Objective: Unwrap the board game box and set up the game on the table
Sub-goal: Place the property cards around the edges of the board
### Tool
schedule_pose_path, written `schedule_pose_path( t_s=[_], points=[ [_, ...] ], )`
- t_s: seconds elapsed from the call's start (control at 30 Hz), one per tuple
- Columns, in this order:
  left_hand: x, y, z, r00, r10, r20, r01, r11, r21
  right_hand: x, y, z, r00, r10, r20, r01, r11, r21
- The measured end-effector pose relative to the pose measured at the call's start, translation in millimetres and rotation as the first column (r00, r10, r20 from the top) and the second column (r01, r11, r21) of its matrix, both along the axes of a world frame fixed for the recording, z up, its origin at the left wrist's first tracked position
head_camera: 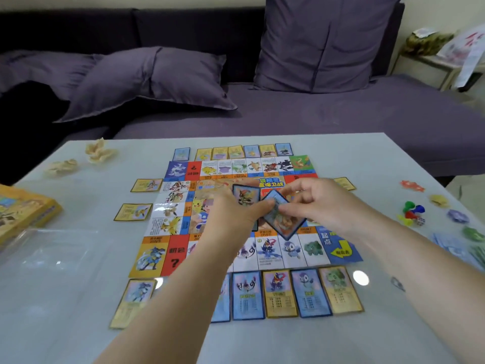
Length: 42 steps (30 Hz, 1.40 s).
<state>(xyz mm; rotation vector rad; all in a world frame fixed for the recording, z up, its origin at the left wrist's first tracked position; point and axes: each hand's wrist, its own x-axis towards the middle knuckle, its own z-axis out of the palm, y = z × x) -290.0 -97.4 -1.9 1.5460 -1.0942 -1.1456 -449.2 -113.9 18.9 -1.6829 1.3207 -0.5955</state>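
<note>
My right grip (322,202) is closed in a pinch on a tilted blue card (284,223), thumb and fingertips on its upper corner, and my left grip (231,215) is curled round a dark-edged card (245,196) just beside it. Whether more cards sit under that one I cannot tell. Both cards hover over the middle of the game board (178,249), which lies flat and open on the pale counter (78,298). Cards lie round the board: a near row (288,294) along its edge closest to me, a far row (236,152) along the opposite edge, and two yellow cards (133,212) off its left side. One more yellow card (346,183) peeks out past my right grip. At the counter's left edge lies the yellow game box (23,212), with a sheet of clear wrap (47,252) just in front of it. To the right, well apart from the board, stand a cluster of coloured pawns (410,209) and a white die (420,221), with small coloured heaps (458,216) beyond them — too blurred to name. Cream scraps (101,151) lie at the far left corner, and a purple sofa (315,114) with cushions fills the background.
</note>
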Motion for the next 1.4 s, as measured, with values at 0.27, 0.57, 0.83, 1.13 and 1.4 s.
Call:
schedule_pose_path(
  t_s=[0.27, 0.57, 0.83, 1.13, 1.4],
  points=[
    [-3, -107, 19, 0.904, 0.104, -0.415, -0.11, 0.994, 0.01, -34, -137, -2, 0.901, -0.406, 0.154, 0.424, 0.899, -0.113],
    [-10, -201, -4, 0.96, 0.014, -0.279, -0.009, 1.0, 0.019, -53, -254, -59, 0.852, -0.515, -0.097, 0.475, 0.837, -0.272],
    [-25, -248, -26, 0.223, -0.318, 0.921, 0.566, 0.812, 0.143, -52, -276, -70, 0.845, -0.382, -0.373, 0.259, 0.904, -0.339],
    [-43, -259, -45, -0.076, -0.317, 0.945, 0.632, 0.718, 0.292, -52, -276, -70, 0.853, -0.283, -0.438, 0.157, 0.94, -0.303],
    [-46, -255, -40, -0.044, -0.326, 0.944, 0.593, 0.752, 0.288, -50, -274, -69, 0.859, -0.249, -0.446, 0.13, 0.951, -0.282]
  ],
)
